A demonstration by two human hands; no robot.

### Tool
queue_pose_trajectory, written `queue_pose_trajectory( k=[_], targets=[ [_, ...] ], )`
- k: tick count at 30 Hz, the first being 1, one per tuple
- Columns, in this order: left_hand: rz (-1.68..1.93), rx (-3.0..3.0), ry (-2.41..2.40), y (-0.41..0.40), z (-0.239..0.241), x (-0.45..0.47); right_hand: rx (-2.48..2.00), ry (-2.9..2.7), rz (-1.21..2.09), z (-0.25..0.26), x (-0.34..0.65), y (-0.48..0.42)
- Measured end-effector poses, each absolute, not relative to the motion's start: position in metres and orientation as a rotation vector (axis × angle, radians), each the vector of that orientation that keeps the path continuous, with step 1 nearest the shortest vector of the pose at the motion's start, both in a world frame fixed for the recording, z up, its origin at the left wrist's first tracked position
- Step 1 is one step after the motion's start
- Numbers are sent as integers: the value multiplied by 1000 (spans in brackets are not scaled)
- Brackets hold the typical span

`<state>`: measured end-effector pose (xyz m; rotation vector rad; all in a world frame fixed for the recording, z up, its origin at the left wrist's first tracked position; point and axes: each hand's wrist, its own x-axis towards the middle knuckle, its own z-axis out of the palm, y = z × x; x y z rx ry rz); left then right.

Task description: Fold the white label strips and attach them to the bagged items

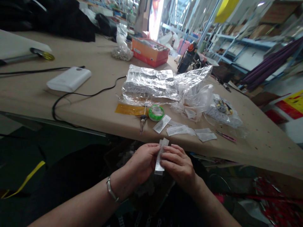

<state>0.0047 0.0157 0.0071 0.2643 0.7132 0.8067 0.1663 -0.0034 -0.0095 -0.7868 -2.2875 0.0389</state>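
Note:
My left hand and my right hand meet just below the table's front edge, fingers closed on a small white strip packet held upright between them. A bracelet circles my left wrist. On the table above lie several similar small white packets, a green tape roll and a small tool with a dark handle.
Silver foil bags and clear plastic bags lie mid-table. A white power bank with a black cable sits left, an orange box and a black bottle farther back. Shelving stands on the right.

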Motion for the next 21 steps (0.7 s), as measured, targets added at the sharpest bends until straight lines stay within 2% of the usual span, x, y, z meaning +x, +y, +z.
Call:
queue_pose_trajectory(
  k=[11,13,17,21],
  targets=[
    [780,335,800,11,2,6,-865,-2303,53,-8,171,-13],
    [738,346,911,12,4,6,-1058,-2194,-39,-9,193,-8],
    [675,388,1011,13,6,7,-1650,-1900,-427,-20,257,6],
    [646,389,1044,11,6,10,-1812,-2029,-497,-38,295,8]
  ],
)
